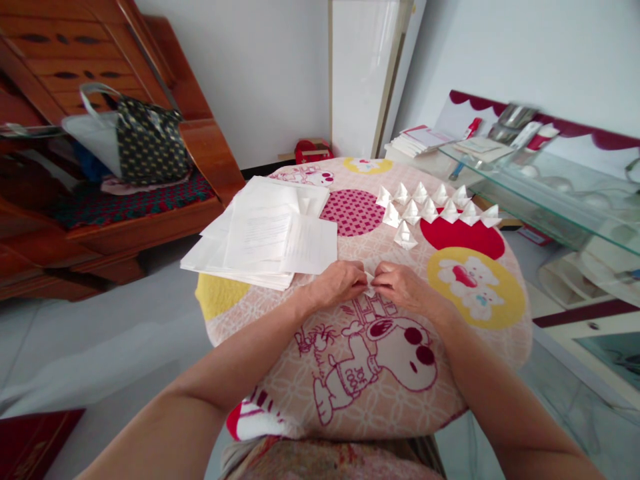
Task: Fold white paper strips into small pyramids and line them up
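Count of completed units on the cloth-covered desk: twelve folded paper pieces, standing peaked toward the far right edge, in two rows with a single piece in front. A thirteenth unit, the small paper piece, is located between the person's hands, near the middle of the desk. Left hand: fingers closed in a pinch on one side of this piece. Right hand: fingers closed in a pinch on the opposite side. Its folds are largely covered by the fingers; its exact stage cannot be read, but it appears unfinished. Unfolded stock, the loose paper sheets, lies flat in an uneven stack toward the left edge, some sheets printed. Judged by this stack, ample paper is left unworked.
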`<state>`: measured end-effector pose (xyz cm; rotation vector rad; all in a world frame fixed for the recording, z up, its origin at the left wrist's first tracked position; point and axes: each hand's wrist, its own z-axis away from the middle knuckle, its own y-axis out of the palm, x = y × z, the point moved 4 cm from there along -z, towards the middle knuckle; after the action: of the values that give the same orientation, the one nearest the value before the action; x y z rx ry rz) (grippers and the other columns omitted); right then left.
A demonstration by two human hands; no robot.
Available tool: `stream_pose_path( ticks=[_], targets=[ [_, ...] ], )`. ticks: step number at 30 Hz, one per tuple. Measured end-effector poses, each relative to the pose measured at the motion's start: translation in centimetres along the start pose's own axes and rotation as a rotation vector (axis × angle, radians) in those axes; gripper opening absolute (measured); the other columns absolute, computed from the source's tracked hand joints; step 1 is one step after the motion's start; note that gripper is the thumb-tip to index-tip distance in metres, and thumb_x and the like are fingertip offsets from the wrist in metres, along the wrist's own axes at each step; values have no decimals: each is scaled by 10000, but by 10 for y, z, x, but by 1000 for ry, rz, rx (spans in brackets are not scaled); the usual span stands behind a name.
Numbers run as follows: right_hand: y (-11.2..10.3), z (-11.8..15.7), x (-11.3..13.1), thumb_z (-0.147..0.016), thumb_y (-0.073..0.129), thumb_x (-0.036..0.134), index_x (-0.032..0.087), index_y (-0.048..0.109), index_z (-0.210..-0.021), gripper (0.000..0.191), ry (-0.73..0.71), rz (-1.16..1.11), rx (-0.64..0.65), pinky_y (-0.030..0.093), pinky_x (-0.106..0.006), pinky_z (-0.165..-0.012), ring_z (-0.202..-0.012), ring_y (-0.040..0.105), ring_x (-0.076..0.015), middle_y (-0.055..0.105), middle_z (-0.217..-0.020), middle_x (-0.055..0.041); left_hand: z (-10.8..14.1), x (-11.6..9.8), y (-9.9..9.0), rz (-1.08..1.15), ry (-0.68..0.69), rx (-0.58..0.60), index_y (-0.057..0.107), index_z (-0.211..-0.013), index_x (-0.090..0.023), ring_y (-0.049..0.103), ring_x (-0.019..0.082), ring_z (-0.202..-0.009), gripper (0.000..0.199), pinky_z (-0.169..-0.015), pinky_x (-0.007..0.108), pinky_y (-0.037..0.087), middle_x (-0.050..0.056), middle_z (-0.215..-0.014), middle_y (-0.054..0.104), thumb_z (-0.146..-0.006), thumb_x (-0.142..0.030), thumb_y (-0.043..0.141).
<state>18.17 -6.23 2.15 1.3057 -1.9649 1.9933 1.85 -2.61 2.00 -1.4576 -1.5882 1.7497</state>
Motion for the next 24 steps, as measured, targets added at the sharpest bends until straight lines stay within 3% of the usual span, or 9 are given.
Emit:
stream_pose_path(
  ticks=[4,11,18,24],
  targets=[
    [2,-1,1,-916,569,94,207,702,-716,265,-26,57,1,462,-330,-734,-761,580,-180,628,-836,-50,-1,-5,0,-106,-79,8,742,-772,-137,607,149,-701,212,-671,253,450,74,-829,688,-904,-115,576],
    [0,-3,-5,-900,620,156,215,681,-620,293,58,42,-80,415,-315,-675,-707,574,-170,631,-756,-38,-3,0,0,-114,-216,-29,753,-793,-139,613,170,-704,159,-686,274,457,75,-789,704,-855,-135,607],
    [-2,-6,-14,-830,661,213,192,684,-618,213,297,-82,-110,325,-281,-565,-566,514,-138,615,-580,3,-3,9,-2,-9,-381,-12,777,-826,-143,628,162,-700,179,-683,262,458,65,-795,740,-883,-199,617],
    [-1,-10,-14,-819,626,221,167,667,-629,202,446,-65,-80,324,-270,-556,-568,520,-133,611,-583,5,-4,7,-5,-24,-473,34,796,-885,-146,648,174,-745,213,-728,274,480,71,-833,755,-912,-258,617]
  ],
)
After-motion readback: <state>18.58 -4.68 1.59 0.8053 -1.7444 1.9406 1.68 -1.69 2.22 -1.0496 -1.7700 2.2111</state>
